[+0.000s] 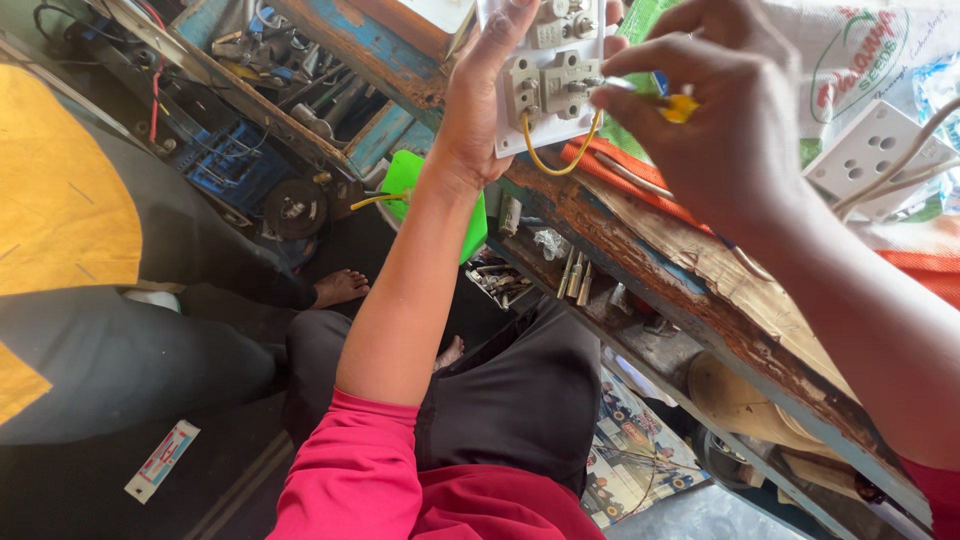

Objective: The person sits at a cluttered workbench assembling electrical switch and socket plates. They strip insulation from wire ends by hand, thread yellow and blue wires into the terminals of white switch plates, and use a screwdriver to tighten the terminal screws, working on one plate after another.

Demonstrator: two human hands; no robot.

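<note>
My left hand [480,100] holds up a white switch plate [550,75] by its left edge, back side facing me, with grey switch blocks and a yellow wire loop [560,155] hanging below it. My right hand [720,110] grips a yellow-handled screwdriver [665,102] whose metal tip touches a terminal on one switch block. Both hands are raised over a worn wooden workbench [720,290] with peeling blue paint.
A white socket plate [875,150] with a white cable lies at the right on the bench. An open toolbox [290,70] with several tools sits at the top left. A green object [415,185] lies below the bench edge. Another person's bare foot [340,288] rests on the dark floor.
</note>
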